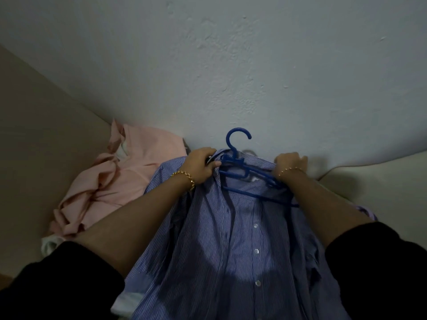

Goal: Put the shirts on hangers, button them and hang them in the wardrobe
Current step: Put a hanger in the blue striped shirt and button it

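A blue striped shirt hangs down in front of me, unbuttoned, with white buttons showing along its right placket. A blue plastic hanger sits inside its collar, hook up. My left hand grips the left side of the collar and shoulder. My right hand grips the right side of the collar over the hanger's arm. A second blue bar shows under the hanger near my right wrist; I cannot tell whether it is another hanger.
A crumpled pink shirt lies to the left on a beige surface. A pale grey wall stands right behind. Cream bedding lies at the right. A bit of white cloth peeks out under my left arm.
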